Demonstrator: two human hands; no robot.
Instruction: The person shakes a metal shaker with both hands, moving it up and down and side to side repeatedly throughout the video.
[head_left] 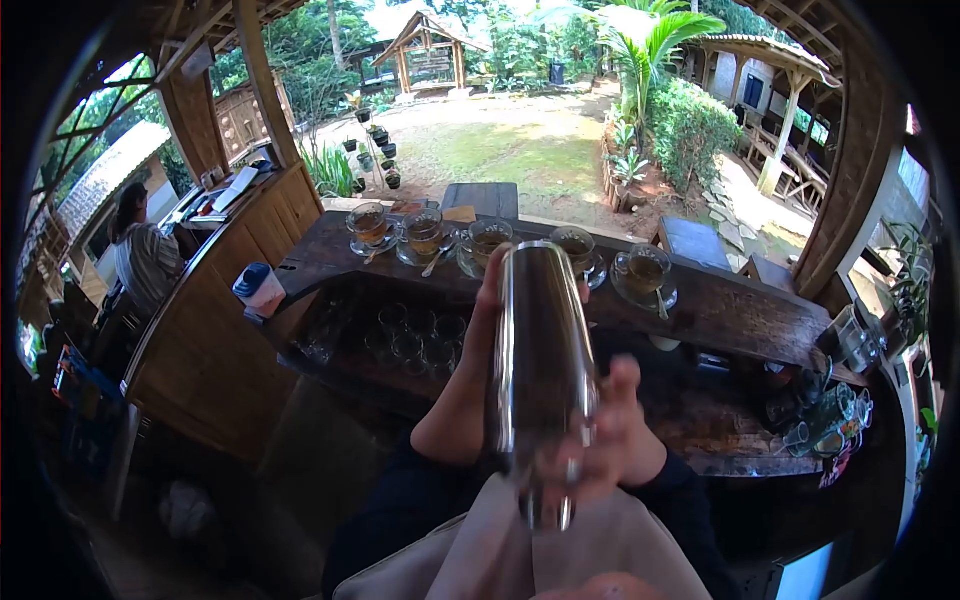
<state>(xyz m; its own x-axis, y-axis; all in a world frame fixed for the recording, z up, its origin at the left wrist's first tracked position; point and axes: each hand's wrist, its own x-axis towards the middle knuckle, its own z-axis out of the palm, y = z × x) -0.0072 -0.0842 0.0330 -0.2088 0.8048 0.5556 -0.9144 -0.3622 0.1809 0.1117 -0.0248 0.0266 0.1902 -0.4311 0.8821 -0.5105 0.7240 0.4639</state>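
A shiny metal cocktail shaker (540, 340) is raised close in front of me, tilted, its wide end up and its narrow end low. My left hand (484, 325) wraps the far side of the upper part; most of its fingers are hidden behind the metal. Lower down, my right hand (605, 445) closes around the shaker near its narrow end, smeared by motion. Beyond the shaker, several glass cups of amber drink stand on saucers along the dark wooden counter (730, 310), such as the cup at left (368, 226) and the cup at right (645, 268). Spoons lie on some saucers.
Upturned-looking glasses (408, 345) sit on a lower shelf. More glassware (840, 415) crowds the right end, near a glass jar (857, 335). A wrapped container (260, 288) stands at the counter's left end. Another person (148, 245) sits at a wooden desk (215, 345).
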